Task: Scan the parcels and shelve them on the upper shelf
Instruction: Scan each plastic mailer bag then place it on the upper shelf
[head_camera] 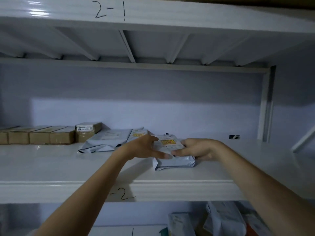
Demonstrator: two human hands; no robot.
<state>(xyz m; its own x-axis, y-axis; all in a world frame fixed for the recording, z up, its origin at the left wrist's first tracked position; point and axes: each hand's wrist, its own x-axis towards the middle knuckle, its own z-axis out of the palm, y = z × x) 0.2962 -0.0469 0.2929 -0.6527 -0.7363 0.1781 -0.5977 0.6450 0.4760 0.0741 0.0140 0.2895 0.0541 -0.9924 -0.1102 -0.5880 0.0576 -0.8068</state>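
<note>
A grey plastic mailer parcel (172,150) with a yellow-marked label lies flat on the white shelf (51,164). My left hand (144,147) rests against its left side, fingers spread, thumb along the front edge. My right hand (197,148) grips its right end, thumb on top. A second, larger grey mailer parcel (109,138) lies just behind and to the left, touching my left hand.
Several brown cardboard boxes (39,135) stand in a row at the shelf's left, one small labelled box (86,131) beside them. A small dark object (234,137) lies at the back right. The shelf above is marked "2-1". More parcels (221,218) sit on the shelf below.
</note>
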